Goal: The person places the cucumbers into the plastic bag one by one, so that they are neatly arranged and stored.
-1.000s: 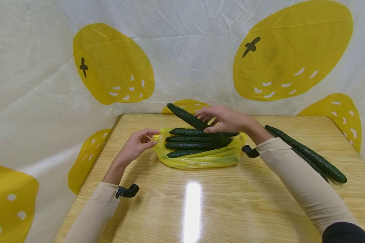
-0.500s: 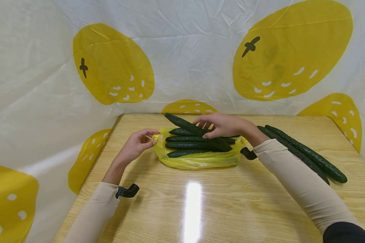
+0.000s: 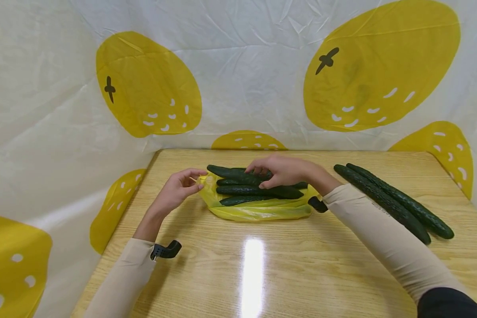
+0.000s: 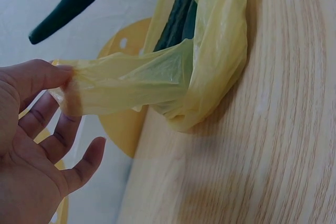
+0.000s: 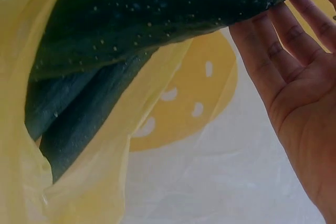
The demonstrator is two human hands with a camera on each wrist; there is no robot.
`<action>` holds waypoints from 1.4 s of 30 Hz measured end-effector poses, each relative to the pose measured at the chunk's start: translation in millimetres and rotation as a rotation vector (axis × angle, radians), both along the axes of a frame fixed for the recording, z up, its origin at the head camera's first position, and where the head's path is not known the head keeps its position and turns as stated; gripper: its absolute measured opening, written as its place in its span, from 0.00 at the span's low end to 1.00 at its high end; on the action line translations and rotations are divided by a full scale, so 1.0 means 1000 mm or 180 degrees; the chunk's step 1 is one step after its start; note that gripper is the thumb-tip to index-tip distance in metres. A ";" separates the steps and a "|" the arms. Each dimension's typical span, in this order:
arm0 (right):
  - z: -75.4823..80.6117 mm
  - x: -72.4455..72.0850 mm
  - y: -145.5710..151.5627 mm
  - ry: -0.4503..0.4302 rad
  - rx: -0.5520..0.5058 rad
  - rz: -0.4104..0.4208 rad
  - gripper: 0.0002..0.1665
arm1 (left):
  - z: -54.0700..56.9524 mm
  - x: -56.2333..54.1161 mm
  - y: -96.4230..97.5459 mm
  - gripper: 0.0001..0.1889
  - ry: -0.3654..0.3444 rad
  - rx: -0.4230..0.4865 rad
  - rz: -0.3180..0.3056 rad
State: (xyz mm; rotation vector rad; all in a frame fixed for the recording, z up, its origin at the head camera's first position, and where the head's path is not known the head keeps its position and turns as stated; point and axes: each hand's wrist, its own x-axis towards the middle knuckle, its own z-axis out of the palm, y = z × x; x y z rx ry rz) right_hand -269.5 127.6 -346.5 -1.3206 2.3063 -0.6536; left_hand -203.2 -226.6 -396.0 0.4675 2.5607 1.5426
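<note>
A yellow plastic bag (image 3: 258, 213) lies on its side on the table, its mouth spread. My left hand (image 3: 175, 190) pinches a handle of the bag (image 4: 126, 82) between thumb and fingers, stretching it out at the left end. My right hand (image 3: 288, 171) grips a long dark green cucumber (image 3: 228, 171) over the bag. That cucumber slants across several other cucumbers (image 3: 238, 190) in the bag; in the left wrist view its tip sticks up past the handle. Up close in the right wrist view, my fingers (image 5: 286, 35) support its underside. My hand hides part of the cucumbers.
Two more cucumbers (image 3: 401, 198) lie side by side on the right of the wooden table (image 3: 206, 265), beyond my right forearm. A white sheet printed with yellow fruit (image 3: 250, 92) hangs close behind the table and along its left side.
My right hand has lowered the cucumber toward the others in the bag, moving slightly left and nearer. Its raised tip has come down. The left hand has stayed on the bag handle.
</note>
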 end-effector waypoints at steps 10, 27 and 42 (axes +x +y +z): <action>-0.009 0.003 -0.011 -0.0023 0.0289 0.0027 0.30 | 0.002 0.000 -0.002 0.19 0.0029 0.0042 -0.0017; -0.020 0.004 -0.016 0.0082 0.0727 0.0140 0.29 | 0.002 0.002 -0.003 0.18 0.0031 0.0045 0.0009; -0.031 0.014 -0.016 0.0185 0.0821 -0.0014 0.29 | 0.003 0.001 0.000 0.19 -0.0028 0.0060 0.0015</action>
